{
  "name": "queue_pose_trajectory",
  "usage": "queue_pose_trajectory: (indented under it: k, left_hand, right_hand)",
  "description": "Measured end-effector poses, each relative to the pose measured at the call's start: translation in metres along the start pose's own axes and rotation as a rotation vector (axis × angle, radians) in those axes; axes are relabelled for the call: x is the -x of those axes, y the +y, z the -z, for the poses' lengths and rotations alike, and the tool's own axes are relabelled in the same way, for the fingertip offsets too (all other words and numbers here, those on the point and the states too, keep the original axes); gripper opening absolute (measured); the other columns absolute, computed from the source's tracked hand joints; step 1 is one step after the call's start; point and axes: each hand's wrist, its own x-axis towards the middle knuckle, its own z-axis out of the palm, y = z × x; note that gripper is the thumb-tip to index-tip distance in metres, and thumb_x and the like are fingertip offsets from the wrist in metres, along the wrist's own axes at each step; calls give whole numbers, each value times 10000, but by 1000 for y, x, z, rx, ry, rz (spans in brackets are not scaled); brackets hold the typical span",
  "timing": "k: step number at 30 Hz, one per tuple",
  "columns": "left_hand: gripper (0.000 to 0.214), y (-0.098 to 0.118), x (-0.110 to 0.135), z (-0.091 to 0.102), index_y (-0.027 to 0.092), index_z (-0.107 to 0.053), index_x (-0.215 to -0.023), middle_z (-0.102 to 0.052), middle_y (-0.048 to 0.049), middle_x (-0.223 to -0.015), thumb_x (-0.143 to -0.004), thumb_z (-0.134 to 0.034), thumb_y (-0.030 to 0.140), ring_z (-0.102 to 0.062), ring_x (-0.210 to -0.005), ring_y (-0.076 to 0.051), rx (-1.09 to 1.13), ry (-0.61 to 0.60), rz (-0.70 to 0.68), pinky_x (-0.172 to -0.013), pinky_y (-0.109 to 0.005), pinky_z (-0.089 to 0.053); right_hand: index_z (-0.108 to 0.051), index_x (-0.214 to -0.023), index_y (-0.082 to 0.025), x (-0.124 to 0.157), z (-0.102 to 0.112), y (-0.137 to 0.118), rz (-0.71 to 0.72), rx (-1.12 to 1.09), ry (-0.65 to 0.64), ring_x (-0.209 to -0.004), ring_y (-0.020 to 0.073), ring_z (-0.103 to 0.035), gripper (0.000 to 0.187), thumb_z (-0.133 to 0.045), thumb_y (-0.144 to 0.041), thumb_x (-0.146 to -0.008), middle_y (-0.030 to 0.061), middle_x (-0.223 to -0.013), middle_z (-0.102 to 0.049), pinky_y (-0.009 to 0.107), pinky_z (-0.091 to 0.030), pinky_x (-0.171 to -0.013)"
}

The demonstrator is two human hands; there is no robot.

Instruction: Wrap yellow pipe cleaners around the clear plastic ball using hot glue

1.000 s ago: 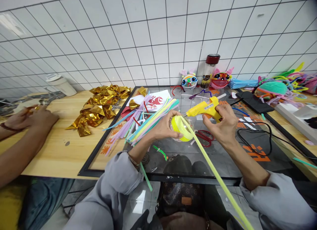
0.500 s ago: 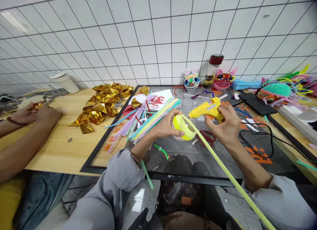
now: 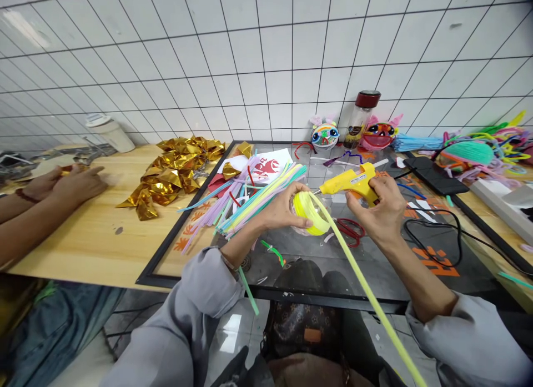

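My left hand (image 3: pixel 283 209) is closed around a small clear ball wound with yellow-green pipe cleaner (image 3: pixel 308 214). The loose end of that pipe cleaner (image 3: pixel 366 290) runs down to the lower right, past my right arm. My right hand (image 3: pixel 381 209) grips a yellow hot glue gun (image 3: pixel 347 181), its nozzle pointing left at the top of the wound ball. Both hands hover over a glass-topped black-framed board (image 3: pixel 200 254).
A bundle of pastel pipe cleaners (image 3: pixel 250 201) lies left of my hands, red scissors (image 3: pixel 347 231) just below the ball. Gold foil pieces (image 3: pixel 175 170) sit on the wooden table (image 3: pixel 95 242). Another person's hands (image 3: pixel 70 181) work at far left. Black cable (image 3: pixel 433 231), jar (image 3: pixel 361 112), masks at back.
The hands, ball and glue gun keep the same pose; the view has shifted slightly. The other person's hand at left has spread flatter on the table.
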Motion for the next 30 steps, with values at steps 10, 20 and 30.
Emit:
queue_pose_trajectory:
  k: [10, 20, 30]
  left_hand:
    - [801, -8, 0, 3, 201, -510, -1111, -541, -41, -1097, -463, -922, 430, -541, -986, -208, 27, -50, -25, -877, -314, -435]
    - [806, -14, 0, 10, 220, -499, -1114, -549, -14, -1043, -467, -930, 434, -541, -908, -174, 101, -128, -22, -836, -291, -431]
    - [804, -23, -2, 14, 219, -516, -1117, -548, -30, -1117, -462, -942, 411, -547, -971, -188, 94, -145, -42, -882, -296, -432]
  right_hand:
    - [-589, -844, -231, 1, -1, -3, -15, 5, -14, -724, 193, -560, 176, -703, -332, -756, 22, -816, -554, 331, -469, -627]
    - [-603, -872, -214, 0, 1, -10, -17, -23, -18, -739, 197, -564, 173, -692, -312, -760, 32, -832, -562, 338, -464, -645]
    - [-602, -845, -200, -2, 1, -10, -1, -59, -9, -706, 187, -550, 162, -686, -277, -728, 22, -796, -560, 326, -445, -617]
